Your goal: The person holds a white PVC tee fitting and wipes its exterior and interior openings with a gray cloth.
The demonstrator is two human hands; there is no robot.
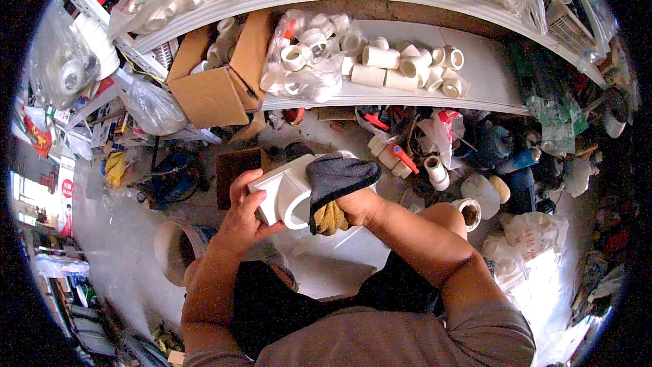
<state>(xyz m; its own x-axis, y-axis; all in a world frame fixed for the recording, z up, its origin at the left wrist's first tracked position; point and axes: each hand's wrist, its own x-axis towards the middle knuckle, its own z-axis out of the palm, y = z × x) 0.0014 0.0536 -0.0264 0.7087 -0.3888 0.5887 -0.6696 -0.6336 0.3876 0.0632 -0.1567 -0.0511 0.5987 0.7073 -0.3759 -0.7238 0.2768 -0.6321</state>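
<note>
A white plastic pipe fitting (271, 194) with a wide round opening is held up before me, over my lap. My left hand (245, 214) grips its left side, thumb on the near face and fingers around the edges. Bunched in my right hand (357, 206) is a dark grey cloth (338, 176) with a tan part hanging below it. The cloth lies against the right side of the fitting and covers part of it. It also hides most of my right fingers.
Ahead, a shelf (489, 69) bears loose white pipe fittings (402, 66), a plastic bag of fittings (308, 61) and a cardboard box (206, 94). A valve with an orange handle (402, 157) lies on the floor. A large pipe piece (178, 252) stands left of my legs; plastic bags (532, 234) lie right.
</note>
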